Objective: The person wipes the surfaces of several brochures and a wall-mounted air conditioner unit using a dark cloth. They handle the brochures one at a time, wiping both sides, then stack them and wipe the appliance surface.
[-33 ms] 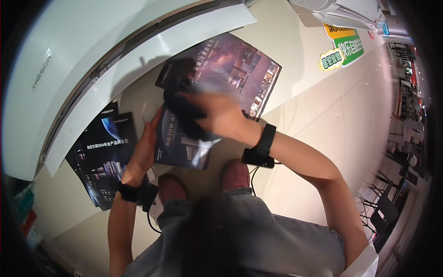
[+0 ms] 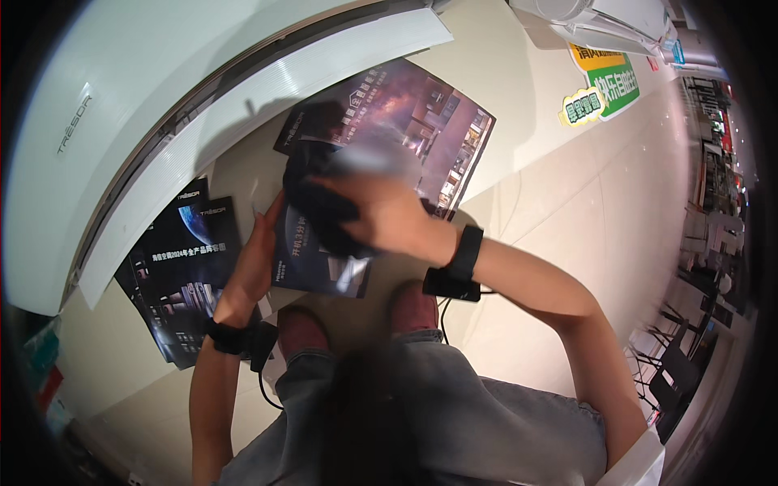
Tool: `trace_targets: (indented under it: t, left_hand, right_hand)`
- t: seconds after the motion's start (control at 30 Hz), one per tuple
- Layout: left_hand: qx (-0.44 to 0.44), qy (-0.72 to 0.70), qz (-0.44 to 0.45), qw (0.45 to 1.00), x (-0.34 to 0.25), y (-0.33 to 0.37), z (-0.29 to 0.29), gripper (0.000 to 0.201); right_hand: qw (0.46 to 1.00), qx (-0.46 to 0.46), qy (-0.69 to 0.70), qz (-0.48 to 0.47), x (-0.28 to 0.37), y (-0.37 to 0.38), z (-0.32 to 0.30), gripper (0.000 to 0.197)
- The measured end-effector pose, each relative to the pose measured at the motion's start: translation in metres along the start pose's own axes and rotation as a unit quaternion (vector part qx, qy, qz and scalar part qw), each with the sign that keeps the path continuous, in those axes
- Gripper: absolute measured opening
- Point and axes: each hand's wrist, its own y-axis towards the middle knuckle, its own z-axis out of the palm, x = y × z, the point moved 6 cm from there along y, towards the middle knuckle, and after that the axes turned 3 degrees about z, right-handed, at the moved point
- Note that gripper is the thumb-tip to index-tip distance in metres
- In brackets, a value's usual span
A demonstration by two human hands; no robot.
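My right hand is closed on a bunched dark cloth, pressed to the face of a glossy printed brochure. Its fingertips are smeared by motion. Purple and dark, with pictures of rooms, the brochure lies tilted in front of me; a dark blue printed part shows below the cloth. At its left edge, my left hand grips the side, some of its fingers hidden by the sheet. To the left of that hand, several black brochures lie overlapping on the pale surface.
A white air conditioner with an open flap curves along the left and top. Another white unit stands at the upper right, near a green and yellow sign. My shoes are just below the brochure. A black folding chair stands far right.
My right hand and the cloth have shifted slightly down and to the right over the brochure. The left hand has stayed at the edge.
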Motion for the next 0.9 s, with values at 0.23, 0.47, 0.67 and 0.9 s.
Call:
trace_targets:
  t: [0.23, 0.47, 0.67, 0.9]
  left_hand:
    - [-0.002, -0.049, -0.033, 0.998, 0.008, -0.001, -0.004, 0.068]
    - [-0.051, 0.101, 0.063, 0.992, 0.006, 0.009, 0.002, 0.076]
    - [-0.016, 0.026, 0.053, 0.998, 0.006, 0.008, 0.000, 0.080]
    - [0.001, -0.044, -0.002, 0.999, 0.013, 0.001, -0.004, 0.081]
  right_hand:
    - [0.988, 0.091, 0.055, -0.111, 0.038, -0.039, 0.031, 0.069]
    - [0.972, -0.104, 0.103, 0.185, -0.052, 0.025, -0.021, 0.059]
    - [0.991, 0.031, 0.089, 0.095, 0.013, -0.018, 0.016, 0.070]
    - [0.996, 0.084, 0.039, 0.010, 0.028, -0.024, 0.013, 0.071]
